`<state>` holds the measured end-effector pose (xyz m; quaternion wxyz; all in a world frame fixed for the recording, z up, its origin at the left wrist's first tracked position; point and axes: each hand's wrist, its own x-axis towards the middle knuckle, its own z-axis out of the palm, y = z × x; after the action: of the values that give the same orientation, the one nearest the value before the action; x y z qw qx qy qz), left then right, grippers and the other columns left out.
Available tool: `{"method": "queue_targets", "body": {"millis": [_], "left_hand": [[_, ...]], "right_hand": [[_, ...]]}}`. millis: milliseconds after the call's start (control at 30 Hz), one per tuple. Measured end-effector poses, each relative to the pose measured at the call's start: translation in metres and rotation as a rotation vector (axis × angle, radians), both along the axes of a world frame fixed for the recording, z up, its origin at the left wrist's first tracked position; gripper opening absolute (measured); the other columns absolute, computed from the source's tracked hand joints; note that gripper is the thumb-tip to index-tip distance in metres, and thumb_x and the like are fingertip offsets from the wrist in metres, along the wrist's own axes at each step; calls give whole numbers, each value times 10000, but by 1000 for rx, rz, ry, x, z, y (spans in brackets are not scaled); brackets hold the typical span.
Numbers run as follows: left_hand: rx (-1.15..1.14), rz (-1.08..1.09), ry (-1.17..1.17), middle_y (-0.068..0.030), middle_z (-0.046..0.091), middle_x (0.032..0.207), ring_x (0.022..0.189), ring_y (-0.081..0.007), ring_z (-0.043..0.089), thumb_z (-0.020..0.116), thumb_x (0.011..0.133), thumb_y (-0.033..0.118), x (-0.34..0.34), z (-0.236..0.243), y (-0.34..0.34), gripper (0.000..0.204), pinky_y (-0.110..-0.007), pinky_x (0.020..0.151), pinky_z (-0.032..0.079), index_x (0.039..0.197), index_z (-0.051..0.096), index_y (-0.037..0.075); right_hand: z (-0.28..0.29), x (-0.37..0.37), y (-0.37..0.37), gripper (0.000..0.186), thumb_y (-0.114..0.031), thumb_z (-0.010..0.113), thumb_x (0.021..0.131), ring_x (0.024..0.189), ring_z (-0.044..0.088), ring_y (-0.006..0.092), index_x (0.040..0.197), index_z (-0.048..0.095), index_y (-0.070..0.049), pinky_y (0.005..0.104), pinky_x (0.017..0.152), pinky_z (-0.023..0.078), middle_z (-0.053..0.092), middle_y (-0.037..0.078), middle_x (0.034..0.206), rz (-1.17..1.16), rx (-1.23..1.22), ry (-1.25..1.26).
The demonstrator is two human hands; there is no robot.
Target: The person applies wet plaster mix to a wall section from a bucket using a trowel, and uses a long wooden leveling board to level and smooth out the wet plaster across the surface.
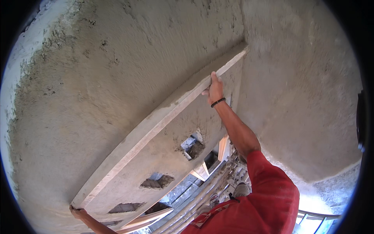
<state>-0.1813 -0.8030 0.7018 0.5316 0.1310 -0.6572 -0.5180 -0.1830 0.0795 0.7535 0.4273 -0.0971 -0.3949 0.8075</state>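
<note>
A long straightedge, pale and smeared with plaster, lies slantwise against the rough grey plastered wall. My right hand, with a dark beaded bracelet at the wrist, is closed on it near its upper right end, thumb over the edge. That end reaches the corner with the adjoining wall. At the lower left end my left hand grips the straightedge; part of its fingers is hidden. Wet-looking plaster sits along the edge touching the wall.
Below the straightedge, the wall has several rough holes, among them a square opening and a wider one. Under me run scaffold poles, with wooden boards beside them. A railing shows at lower right.
</note>
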Motion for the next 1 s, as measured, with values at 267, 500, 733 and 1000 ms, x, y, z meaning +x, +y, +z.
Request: {"method": "queue_targets", "body": {"millis": [267, 500, 733, 1000], "left_hand": [[-20, -67, 82, -229, 521, 1125, 1062, -341, 501, 415, 749, 264, -3, 21, -27, 516, -436, 930, 397, 1105, 526, -93], [175, -33, 90, -213, 538, 1110, 1042, -319, 513, 428, 771, 195, -10, 15, -12, 433, -411, 926, 402, 1073, 552, -90], [315, -10, 40, -189, 547, 1114, 1042, -287, 518, 411, 814, 173, -14, 36, -13, 396, -381, 932, 401, 1090, 559, -70], [212, -137, 180, -207, 508, 1167, 1083, -316, 495, 388, 823, 214, -9, 77, -32, 436, -402, 946, 397, 1119, 536, -70]], "right_hand": [[58, 1, -7, 359, -328, 440, 917, 476, 564, 161, 962, 442, 28, 230, 314, 427, 571, 116, 733, -9, 77, 32], [95, 4, -2, 351, -322, 430, 917, 500, 590, 193, 931, 473, 25, 243, 317, 432, 592, 132, 747, -14, 96, -15], [64, 0, -3, 398, -327, 444, 901, 465, 580, 211, 996, 345, 46, 240, 291, 462, 547, 183, 795, 40, 40, 21], [77, 14, -13, 379, -313, 431, 907, 414, 554, 209, 972, 367, 55, 248, 280, 416, 547, 175, 701, 146, 96, 66]]}}
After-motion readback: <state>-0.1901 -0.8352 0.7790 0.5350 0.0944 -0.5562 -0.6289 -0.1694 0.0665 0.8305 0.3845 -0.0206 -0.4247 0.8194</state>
